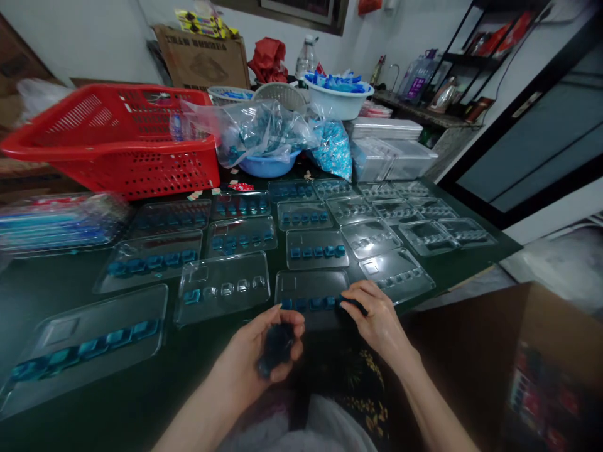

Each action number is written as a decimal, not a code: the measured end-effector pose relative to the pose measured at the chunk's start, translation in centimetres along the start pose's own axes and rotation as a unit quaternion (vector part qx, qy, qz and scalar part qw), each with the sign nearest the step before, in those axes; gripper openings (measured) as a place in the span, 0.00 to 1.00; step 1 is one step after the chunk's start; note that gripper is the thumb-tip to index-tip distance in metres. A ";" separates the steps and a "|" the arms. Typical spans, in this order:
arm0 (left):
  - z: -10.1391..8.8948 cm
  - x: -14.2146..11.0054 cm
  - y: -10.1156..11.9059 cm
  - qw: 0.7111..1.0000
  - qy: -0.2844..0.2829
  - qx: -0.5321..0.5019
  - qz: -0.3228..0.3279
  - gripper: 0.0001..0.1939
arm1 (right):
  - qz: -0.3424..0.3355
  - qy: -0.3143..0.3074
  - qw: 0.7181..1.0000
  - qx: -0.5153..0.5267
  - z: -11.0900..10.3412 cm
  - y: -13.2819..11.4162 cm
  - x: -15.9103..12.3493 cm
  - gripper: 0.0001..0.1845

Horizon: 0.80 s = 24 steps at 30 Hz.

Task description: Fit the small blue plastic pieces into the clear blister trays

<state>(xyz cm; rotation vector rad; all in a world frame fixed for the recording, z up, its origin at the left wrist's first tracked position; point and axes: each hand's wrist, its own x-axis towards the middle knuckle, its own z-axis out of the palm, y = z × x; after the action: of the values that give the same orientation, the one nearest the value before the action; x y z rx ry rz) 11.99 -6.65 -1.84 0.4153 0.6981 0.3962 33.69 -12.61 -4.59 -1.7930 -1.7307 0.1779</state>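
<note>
My left hand (249, 358) is curled around a dark bunch of small blue pieces (276, 350), held above the table near my lap. My right hand (377, 317) pinches a blue piece (353, 306) at the right end of a row of blue pieces in the nearest clear plastic blister tray (311, 282). That row (306, 304) sits along the tray's front edge, partly hidden by my fingers. Several other clear trays cover the dark table (452, 267), some with blue pieces in their compartments. The tray just left of my hands (221, 285) has most compartments bare.
A red plastic basket (117, 141) stands at the far left, next to a plastic bag of blue pieces (254, 132) over a blue bowl. A white bowl of blue pieces (339, 97) is behind it. Stacked clear trays (386, 129) sit back right; a cardboard box (518, 370) stands close at right.
</note>
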 end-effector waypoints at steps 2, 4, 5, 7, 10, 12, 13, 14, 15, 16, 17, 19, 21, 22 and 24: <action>0.2 0.1 0.0 1.000 0.000 -0.015 -0.005 0.14 | -0.008 0.000 1.000 0.002 0.3 0.0 -0.2 0.08; 0.5 0.3 0.2 0.999 0.000 -0.042 -0.019 0.14 | -0.014 0.013 1.000 -0.004 0.9 -0.1 -0.5 0.08; 0.8 0.4 0.2 0.998 0.000 -0.060 -0.027 0.14 | -0.019 0.021 1.000 -0.011 1.2 -0.1 -0.7 0.09; 1.4 0.5 0.4 0.994 0.002 -0.102 -0.036 0.14 | -0.028 0.033 0.999 -0.033 1.8 -0.1 -1.0 0.10; 2.3 0.8 0.6 0.985 0.013 -0.166 -0.044 0.15 | -0.036 0.028 0.997 -0.067 1.7 -0.2 -1.2 0.12; 2.8 1.0 0.6 0.979 0.019 -0.197 -0.041 0.15 | -0.037 0.031 0.996 -0.077 0.8 -0.6 -1.2 0.14; 2.9 1.2 0.6 0.977 0.023 -0.208 -0.034 0.15 | -0.036 0.042 0.996 -0.075 0.2 -1.1 -1.3 0.17; 3.0 1.3 0.6 0.976 0.028 -0.215 -0.025 0.15 | -0.035 0.059 0.995 -0.067 -0.4 -1.7 -1.4 0.19; 3.1 1.5 0.5 0.975 0.032 -0.220 -0.015 0.15 | -0.034 0.077 0.995 -0.054 -1.0 -2.6 -1.5 0.22; 3.1 1.6 0.5 0.975 0.035 -0.220 -0.007 0.15 | -0.037 0.089 0.995 -0.036 -1.5 -3.5 -1.6 0.23; 3.2 1.8 0.4 0.975 0.035 -0.218 0.000 0.14 | -0.045 0.090 0.995 -0.017 -1.9 -4.6 -1.8 0.22; 3.5 1.9 0.3 0.978 0.025 -0.205 0.006 0.15 | -0.070 0.063 0.995 0.014 -1.9 -6.8 -2.1 0.18; 3.9 1.9 0.1 0.983 0.023 -0.184 0.006 0.15 | -0.094 0.028 0.995 0.017 -1.3 -8.5 -2.2 0.15; 4.1 1.8 0.0 0.984 0.029 -0.174 0.008 0.15 | -0.100 0.020 0.995 0.011 -0.9 -9.1 -2.2 0.15; 4.4 1.7 -0.3 0.986 0.038 -0.162 0.018 0.15 | -0.096 0.022 0.995 0.003 0.0 -9.7 -2.1 0.13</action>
<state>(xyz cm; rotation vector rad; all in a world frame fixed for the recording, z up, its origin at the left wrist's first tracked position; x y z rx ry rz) 16.29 -7.06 0.17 0.1056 0.6878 0.5516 25.18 -15.17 -0.23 -1.6028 -1.8554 0.0631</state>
